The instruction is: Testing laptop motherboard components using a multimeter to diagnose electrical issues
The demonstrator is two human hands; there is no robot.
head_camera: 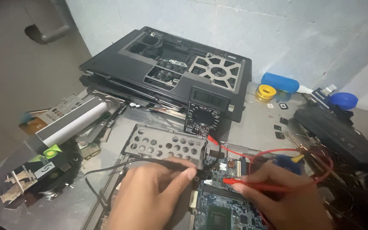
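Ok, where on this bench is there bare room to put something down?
Bare metal lies between the multimeter and the yellow solder reel, and at the near left by the fan. It is crowded around the circuit board under both hands, and on the right among tangled wires.

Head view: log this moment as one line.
left hand: holds black probe | right hand: holds red probe | both tips: on blue circuit board | multimeter: behind board

Red probe [252,184] & black probe [167,162], tips on blue circuit board [226,204], flat
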